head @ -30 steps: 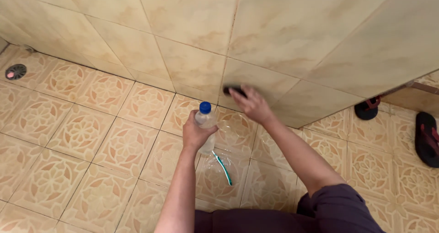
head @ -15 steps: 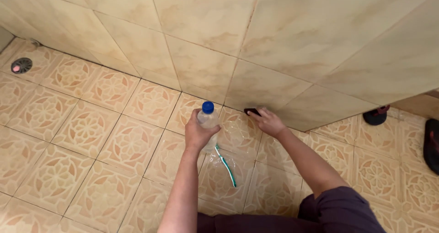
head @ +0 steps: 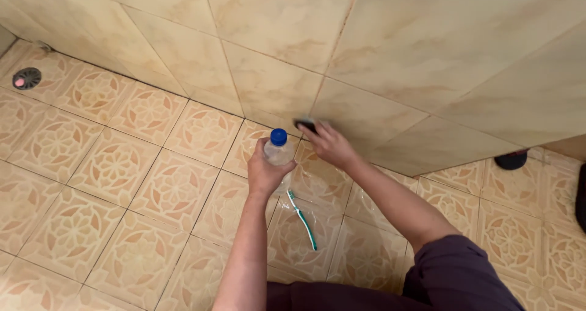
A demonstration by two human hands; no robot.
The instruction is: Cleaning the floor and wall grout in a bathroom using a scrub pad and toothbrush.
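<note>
Right hand (head: 329,145) with the dark scrubber (head: 305,125) has shifted up and leftward along the wall tile (head: 274,85) — half a second ago it sat lower, at the wall's base. Head camera view has panned slightly — the sandals at the right edge are now largely out of frame
</note>
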